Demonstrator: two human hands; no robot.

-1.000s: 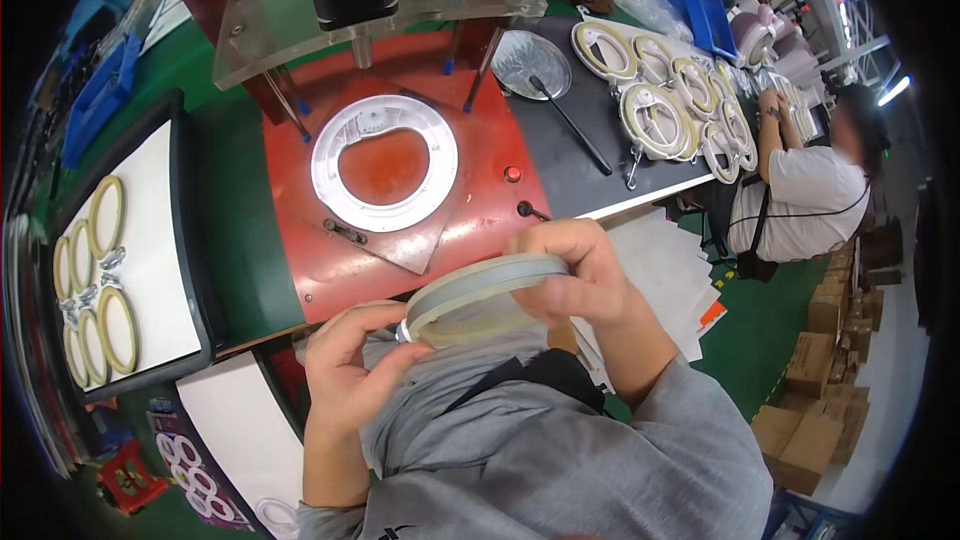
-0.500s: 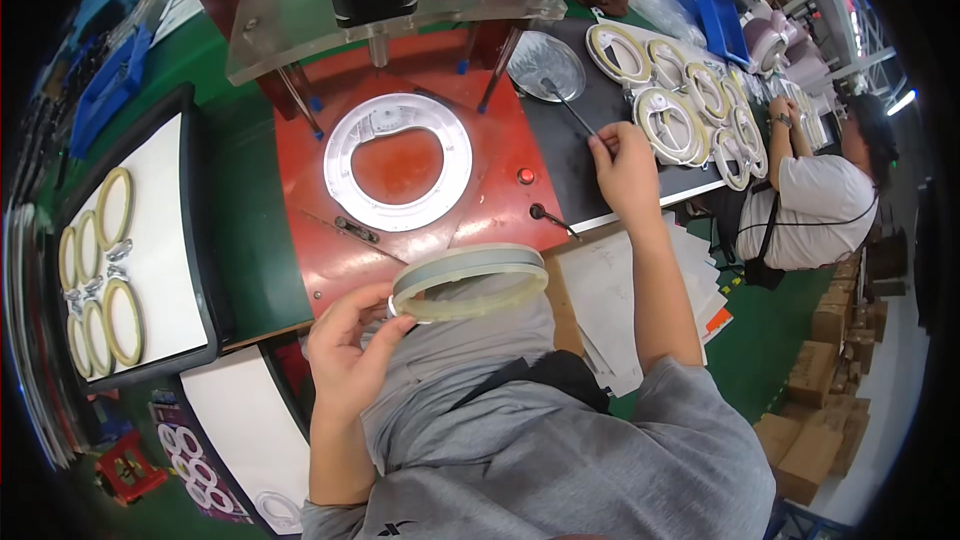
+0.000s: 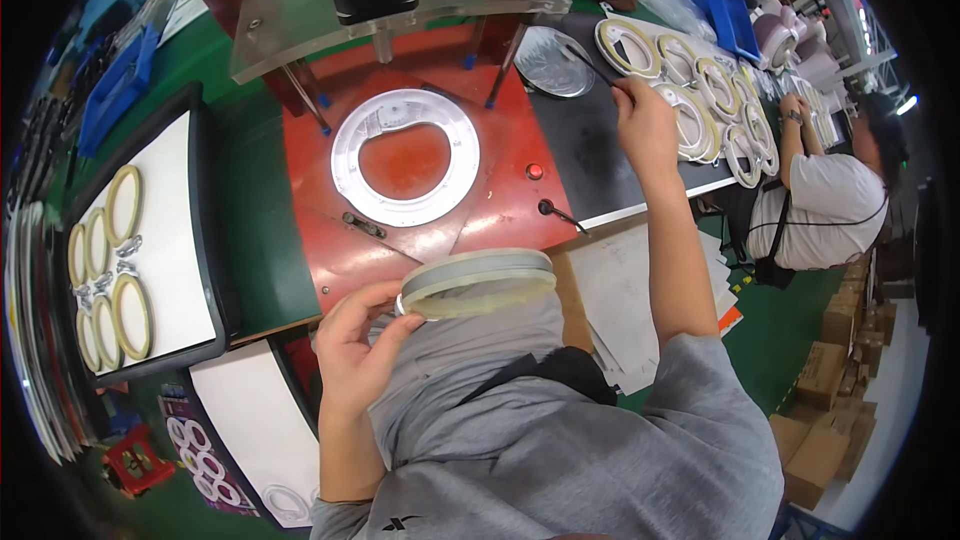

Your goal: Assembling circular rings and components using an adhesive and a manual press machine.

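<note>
Near my lap, my left hand pinches the left end of a pale translucent plastic ring with a grey band around its outer wall. Its opening faces partly toward me. At the right, my right hand is closed on a thin dark brush, whose far end lies over the edge of a shallow round silvery dish. The brush tip is too small to make out well. On the red press base between my hands lies a white ring-shaped housing with a small grey part at its top.
A clear plate on metal posts stands over the red base. Several finished-looking rings crowd the right bench; more cream rings rest on a white tray at left. Paper sheets lie right of my lap. A co-worker sits far right.
My right hand has moved up and a little right, drawing the brush from the dish's middle to its upper right edge. My left hand still holds the plastic ring, nearly unmoved.
</note>
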